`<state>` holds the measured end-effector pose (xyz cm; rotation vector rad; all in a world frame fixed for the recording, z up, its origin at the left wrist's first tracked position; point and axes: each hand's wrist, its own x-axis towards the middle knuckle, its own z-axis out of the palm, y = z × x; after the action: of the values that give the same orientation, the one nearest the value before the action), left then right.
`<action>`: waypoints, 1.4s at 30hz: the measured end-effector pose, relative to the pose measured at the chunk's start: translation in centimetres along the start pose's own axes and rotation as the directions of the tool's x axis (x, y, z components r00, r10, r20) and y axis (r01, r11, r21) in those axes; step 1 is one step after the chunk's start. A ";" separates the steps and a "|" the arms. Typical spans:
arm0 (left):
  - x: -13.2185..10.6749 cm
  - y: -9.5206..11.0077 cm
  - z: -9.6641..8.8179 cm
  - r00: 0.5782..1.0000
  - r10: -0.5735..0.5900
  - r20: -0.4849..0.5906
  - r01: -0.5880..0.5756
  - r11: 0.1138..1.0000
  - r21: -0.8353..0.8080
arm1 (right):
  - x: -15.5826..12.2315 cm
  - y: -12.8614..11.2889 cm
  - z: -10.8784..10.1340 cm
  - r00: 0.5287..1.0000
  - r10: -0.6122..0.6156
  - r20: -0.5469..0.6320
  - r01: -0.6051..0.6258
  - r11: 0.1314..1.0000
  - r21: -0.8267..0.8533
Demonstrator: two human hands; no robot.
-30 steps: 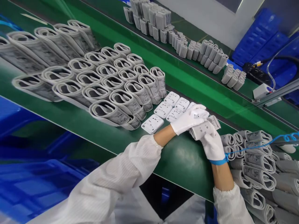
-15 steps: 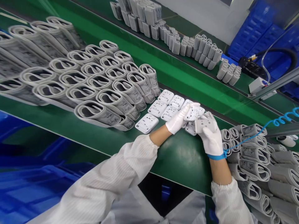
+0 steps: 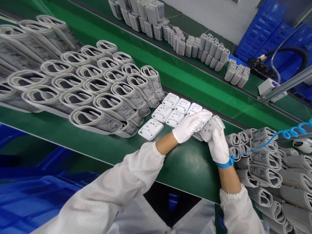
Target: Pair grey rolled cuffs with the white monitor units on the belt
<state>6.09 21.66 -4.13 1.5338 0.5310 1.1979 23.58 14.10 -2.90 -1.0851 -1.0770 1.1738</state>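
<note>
My left hand [image 3: 186, 128], in a white glove, grips a white plastic device unit [image 3: 205, 119] tilted up off the bench. In my gloved right hand [image 3: 218, 147] is a folded grey cuff [image 3: 211, 128], its face with small dark holes turned towards the unit. The unit and the cuff are close together; whether they touch is hard to tell. Several similar white units [image 3: 162, 112] lie in rows on the green bench just left of and behind my hands. A blue wrist strap [image 3: 224, 163] circles my right wrist.
Rolled grey cuffs [image 3: 104, 105] stand close-packed at left; more cuffs [image 3: 265, 159] are stacked at right. A coiled blue cord [image 3: 293, 131] runs from the strap to the right. Behind lies a second bench line with cuff rows [image 3: 180, 45]. Blue crates [image 3: 265, 29] stand at the back.
My left hand has tipped the white unit more steeply. The right hand has turned the cuff and brought it closer to the unit. The view has shifted slightly.
</note>
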 end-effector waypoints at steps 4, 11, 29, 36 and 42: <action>0.1 0.4 -0.1 1.000 0.002 -0.017 -0.001 1.000 0.025 | -0.2 -1.3 0.2 0.994 0.051 0.094 -0.063 0.990 0.125; 0.0 0.6 -0.2 1.000 -0.021 0.009 0.020 0.998 0.061 | 0.5 -1.5 -1.0 0.995 0.099 0.018 -0.100 0.994 0.036; -0.6 2.1 0.2 0.999 -0.004 0.040 -0.009 0.945 0.326 | 0.7 -1.7 0.0 0.994 0.030 -0.108 -0.031 0.999 -0.009; -1.2 2.3 0.5 0.999 0.012 0.050 -0.034 0.886 0.462 | 0.5 -2.2 0.8 0.990 -0.041 -0.135 0.020 0.987 -0.157; -1.2 2.2 1.2 0.998 0.054 0.043 -0.068 0.884 0.463 | 0.1 -2.6 1.2 0.985 -0.044 -0.164 0.016 0.985 -0.172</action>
<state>6.12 19.43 -2.56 1.9827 0.7983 1.1436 22.82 14.13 -0.14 -1.2723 -1.0720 0.9614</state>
